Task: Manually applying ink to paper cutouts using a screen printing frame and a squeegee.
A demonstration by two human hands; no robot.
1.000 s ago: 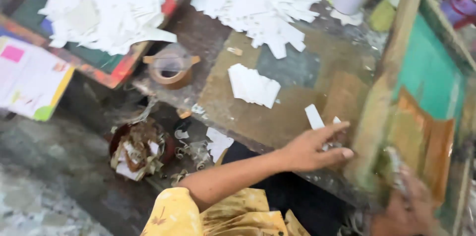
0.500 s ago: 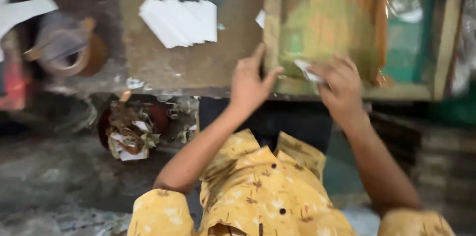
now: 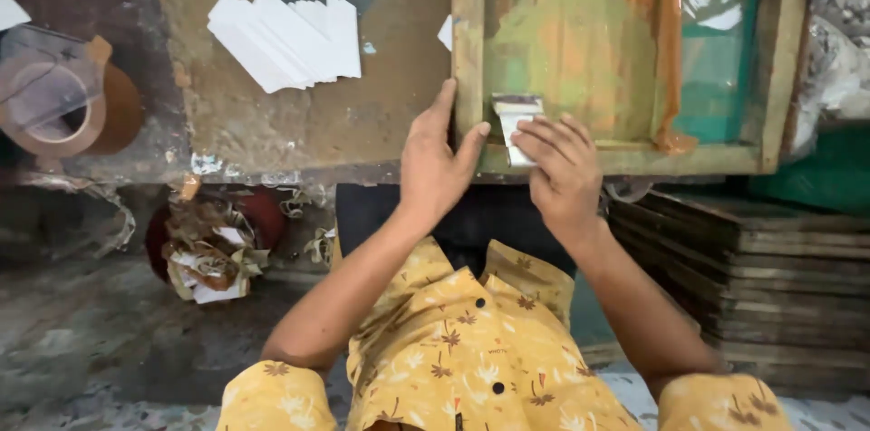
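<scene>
Seemingly, two hands—left hand (image 3: pixel 435 164), right hand (image 3: pixel 562 164)—touch one wooden frame (image 3: pixel 468 50).

Left hand (image 3: pixel 438 164) flat on the counter (image 3: pixel 362 114), thumb against the wooden screen frame (image 3: pixel 468 50). Right hand (image 3: pixel 564 164) fingers resting on a small squeegee (image 3: pixel 515 114) inside it. White paper strips (image 3: pixel 285 39) fanned nearby; tape roll (image 3: pixel 54 105) far left.

Two bare hands, the left hand (image 3: pixel 437 162) and the right hand (image 3: pixel 562 165). One wooden-framed printing screen with green mesh (image 3: pixel 468 41). One fanned pile of white paper slips (image 3: pixel 285 38). One brown tape roll (image 3: pixel 56 105). One small metal-edged scraper (image 3: pixel 517 116).
</scene>
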